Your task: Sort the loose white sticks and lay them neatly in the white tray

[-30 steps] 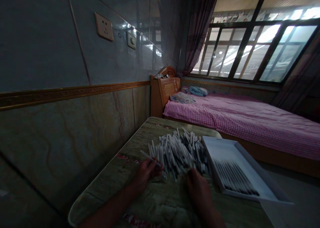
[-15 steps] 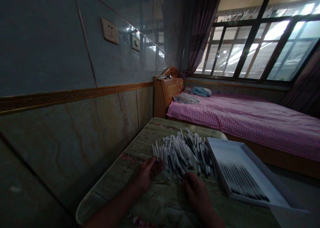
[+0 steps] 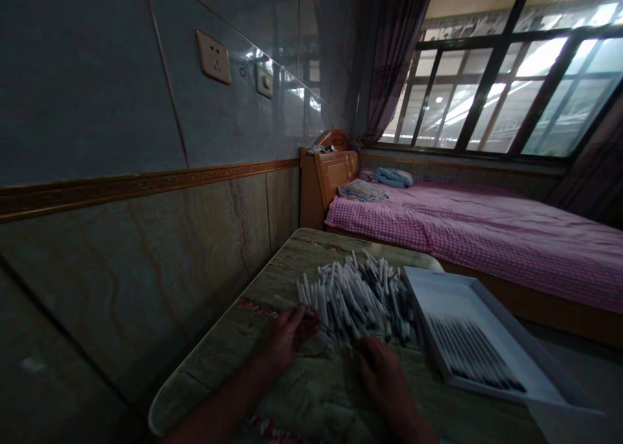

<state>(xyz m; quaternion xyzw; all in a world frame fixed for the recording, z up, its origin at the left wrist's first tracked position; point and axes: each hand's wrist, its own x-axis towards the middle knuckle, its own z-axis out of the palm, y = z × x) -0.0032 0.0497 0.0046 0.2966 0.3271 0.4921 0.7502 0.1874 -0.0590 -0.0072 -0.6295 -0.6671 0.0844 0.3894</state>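
A heap of several thin white sticks with dark tips (image 3: 357, 295) lies in the middle of a green patterned table (image 3: 311, 392). My left hand (image 3: 288, 335) rests at the heap's left edge, fingers closed round one or two of the sticks. My right hand (image 3: 384, 380) sits at the heap's near edge, fingers curled down into the sticks; what they hold is hidden. To the right lies a white shallow tray (image 3: 491, 340) with a row of the same sticks laid side by side.
A tiled wall (image 3: 146, 236) with a power socket (image 3: 213, 57) runs close along the table's left side. Beyond the table stands a bed (image 3: 477, 236) with a pink checked cover and a wooden headboard, under a large window (image 3: 501, 93).
The view shifted slightly right and down a second ago, then held. My left hand's long stick no longer juts out leftward. My right hand slid a little left along the heap.
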